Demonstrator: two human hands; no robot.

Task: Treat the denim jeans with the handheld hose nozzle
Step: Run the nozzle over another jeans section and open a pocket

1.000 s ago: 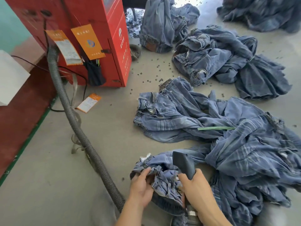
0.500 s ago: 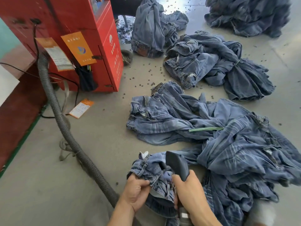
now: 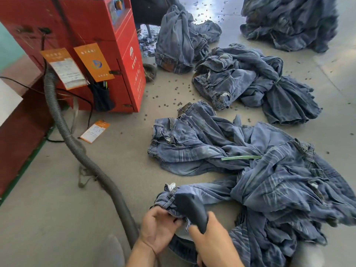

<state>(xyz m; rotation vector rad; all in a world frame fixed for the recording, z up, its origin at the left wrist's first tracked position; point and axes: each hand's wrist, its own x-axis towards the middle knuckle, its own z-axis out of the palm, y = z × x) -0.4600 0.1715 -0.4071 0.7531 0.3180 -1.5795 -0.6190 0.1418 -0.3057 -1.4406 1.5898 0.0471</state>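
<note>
Looking down from the head view, a bunched pair of jeans (image 3: 173, 203) is seen on the floor (image 3: 57, 209) close in front of the person, at the near edge of a larger heap of denim (image 3: 289, 189). The waistband end is pinched by the left hand (image 3: 159, 228), fingers curled onto the cloth, apparently so that the fabric is kept gathered and steady under the tool. The dark nozzle (image 3: 190, 211) is held by the right hand (image 3: 213, 236), whose grip is clamped around its handle; the head of the nozzle is laid against the bunched denim, presumably so that the treatment reaches just this patch. A ribbed grey hose (image 3: 77, 147) is run across the floor from the red machine (image 3: 86, 45) towards the person, which would leave the nozzle enough slack to reach the jeans.

Much is left unclear. The join between hose and nozzle is cut off at the bottom edge, behind the arms. The working face of the nozzle is turned away, so whether anything is coming out of it cannot be told. The right hand's fingers are hidden under the handle, and any trigger is not visible. Print on the orange tags (image 3: 92, 62) hung on the machine is too small to be read. Small dark bits (image 3: 173, 87) are scattered on the floor among further denim piles (image 3: 250, 81); what they are cannot be made out.
</note>
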